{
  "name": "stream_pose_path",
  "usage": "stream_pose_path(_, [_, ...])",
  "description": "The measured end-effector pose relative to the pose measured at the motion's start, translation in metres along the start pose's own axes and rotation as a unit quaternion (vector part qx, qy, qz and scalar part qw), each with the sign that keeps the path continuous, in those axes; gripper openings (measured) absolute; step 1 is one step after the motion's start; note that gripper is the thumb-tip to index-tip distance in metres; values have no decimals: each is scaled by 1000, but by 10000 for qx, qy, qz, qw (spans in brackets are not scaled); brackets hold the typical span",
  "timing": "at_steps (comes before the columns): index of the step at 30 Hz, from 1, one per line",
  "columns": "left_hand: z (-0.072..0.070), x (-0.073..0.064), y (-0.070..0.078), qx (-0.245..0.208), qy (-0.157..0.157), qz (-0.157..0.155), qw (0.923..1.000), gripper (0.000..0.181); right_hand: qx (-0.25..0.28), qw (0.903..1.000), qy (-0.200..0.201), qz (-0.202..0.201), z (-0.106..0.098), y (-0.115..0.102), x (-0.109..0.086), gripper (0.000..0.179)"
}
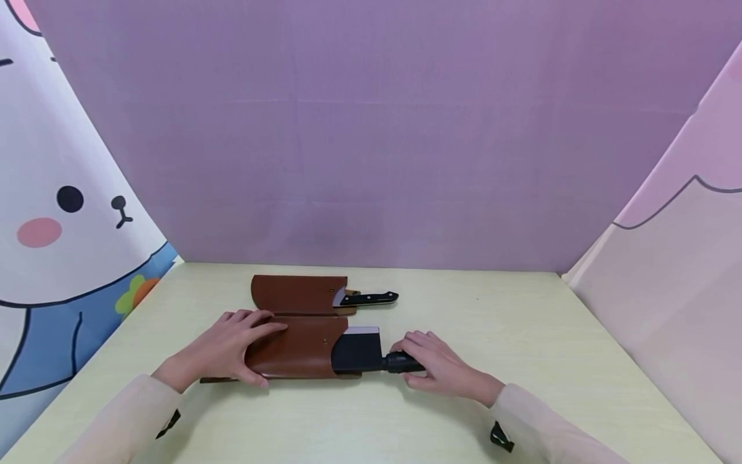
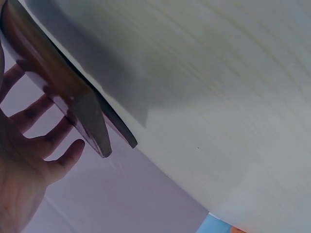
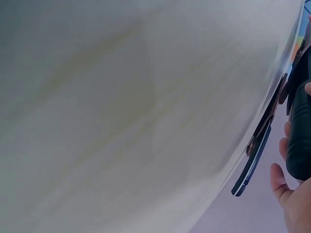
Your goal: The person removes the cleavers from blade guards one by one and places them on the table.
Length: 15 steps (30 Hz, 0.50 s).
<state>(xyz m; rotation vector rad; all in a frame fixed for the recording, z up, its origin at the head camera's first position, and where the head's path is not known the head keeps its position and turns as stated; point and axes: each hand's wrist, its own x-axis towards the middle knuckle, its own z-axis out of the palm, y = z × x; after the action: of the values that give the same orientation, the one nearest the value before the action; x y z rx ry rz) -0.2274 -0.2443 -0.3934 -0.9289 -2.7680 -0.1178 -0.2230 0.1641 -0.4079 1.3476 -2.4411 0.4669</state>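
A cleaver with a black blade (image 1: 356,351) sits partly inside a brown leather sheath (image 1: 301,345), its wide end and black handle sticking out to the right. My left hand (image 1: 226,345) holds the sheath's left end, fingers over the far side and thumb at the near edge. In the left wrist view the sheath (image 2: 53,73) shows edge-on beside the spread fingers. My right hand (image 1: 437,367) grips the cleaver's handle (image 1: 402,363); the right wrist view shows fingers round that thick ribbed handle (image 3: 300,136).
Just behind lies a second brown sheath (image 1: 298,295) holding a knife, whose riveted black handle (image 1: 371,298) points right. Both lie on a pale wood table (image 1: 493,316). A purple cloth (image 1: 371,161) stands at the back, with printed cloth panels (image 1: 75,142) on both sides.
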Motion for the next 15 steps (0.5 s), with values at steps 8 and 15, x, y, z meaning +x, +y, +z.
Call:
stream_pose_path(8, [1,-1,-4,-67,12,5,10000,96,-23,10000,16,46,-2,1,-3,35])
stream_pose_path(15, [2,-3,-6,-166,-43,-104,9998,97,-71,10000,67,-18,-3,4,-6,35])
